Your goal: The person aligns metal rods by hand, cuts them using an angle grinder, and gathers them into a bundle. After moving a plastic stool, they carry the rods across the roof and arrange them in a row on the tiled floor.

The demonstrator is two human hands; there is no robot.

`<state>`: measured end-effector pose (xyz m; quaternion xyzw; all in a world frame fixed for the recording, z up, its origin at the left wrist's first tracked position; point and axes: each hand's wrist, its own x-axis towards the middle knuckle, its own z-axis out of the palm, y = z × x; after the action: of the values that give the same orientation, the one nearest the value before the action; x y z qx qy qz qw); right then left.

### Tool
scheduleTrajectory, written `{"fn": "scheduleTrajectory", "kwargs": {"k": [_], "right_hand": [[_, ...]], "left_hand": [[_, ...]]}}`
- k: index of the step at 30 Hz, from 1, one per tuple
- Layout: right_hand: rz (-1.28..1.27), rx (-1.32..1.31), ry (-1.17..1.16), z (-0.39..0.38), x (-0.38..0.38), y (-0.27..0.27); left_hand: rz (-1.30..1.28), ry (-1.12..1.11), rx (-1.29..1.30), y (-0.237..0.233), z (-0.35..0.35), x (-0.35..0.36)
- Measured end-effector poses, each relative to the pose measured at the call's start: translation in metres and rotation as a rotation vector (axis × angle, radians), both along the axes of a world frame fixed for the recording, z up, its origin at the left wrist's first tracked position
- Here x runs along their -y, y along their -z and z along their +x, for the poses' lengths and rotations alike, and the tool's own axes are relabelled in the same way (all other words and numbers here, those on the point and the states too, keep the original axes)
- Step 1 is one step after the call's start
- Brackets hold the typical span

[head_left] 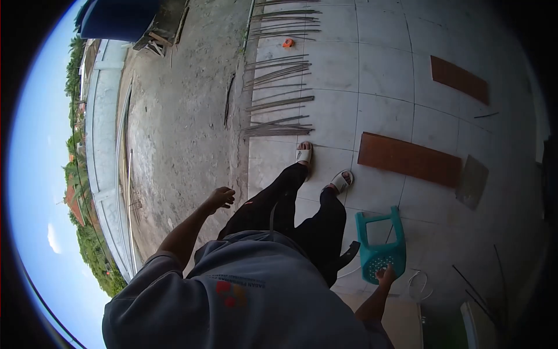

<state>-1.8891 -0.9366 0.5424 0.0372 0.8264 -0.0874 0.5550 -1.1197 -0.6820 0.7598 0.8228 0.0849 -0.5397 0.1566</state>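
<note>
My right hand (385, 274) grips a teal plastic stool (381, 253) at its seat, which has a pattern of small holes. The stool is tipped, with its legs pointing forward, away from me. Out to the left side, my left hand (221, 198) hangs in the air beside my leg, its fingers loosely bent and nothing in them. Ahead of my feet, several thin metal rods (279, 129) lie in bunches across the tile edge.
An orange tape measure (288, 43) lies among the rods. Brown boards (410, 158) and a grey sheet (472, 182) rest on the white tiles to the right. Rough concrete ground (192, 104), a wall (103, 157) with long pipes and a blue tank (119, 20) are on the left.
</note>
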Motion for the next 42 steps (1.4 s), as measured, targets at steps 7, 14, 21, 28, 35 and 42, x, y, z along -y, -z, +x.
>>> {"fn": "scheduleTrajectory", "kwargs": {"k": [7, 14, 21, 28, 35, 42], "right_hand": [[-0.076, 0.049, -0.56, 0.123, 0.117, -0.053], [-0.238, 0.181, -1.006, 0.306, 0.203, -0.119], [-0.294, 0.162, -1.261, 0.435, 0.211, -0.176], [-0.262, 0.145, -1.357, 0.477, 0.191, -0.199], [-0.162, 0.141, -1.457, 0.49, 0.188, -0.198], [-0.121, 0.206, -1.436, 0.503, 0.24, -0.176]], "left_hand": [[-0.104, -0.269, -0.043, 0.017, -0.056, -0.062], [-0.199, -0.511, -0.052, 0.035, -0.093, -0.096], [-0.264, -0.734, -0.037, 0.064, -0.108, -0.117], [-0.27, -0.793, -0.065, 0.086, -0.077, -0.118], [-0.347, -0.789, 0.047, 0.088, -0.012, -0.09], [-0.348, -0.779, 0.086, 0.079, 0.019, -0.035]]}}
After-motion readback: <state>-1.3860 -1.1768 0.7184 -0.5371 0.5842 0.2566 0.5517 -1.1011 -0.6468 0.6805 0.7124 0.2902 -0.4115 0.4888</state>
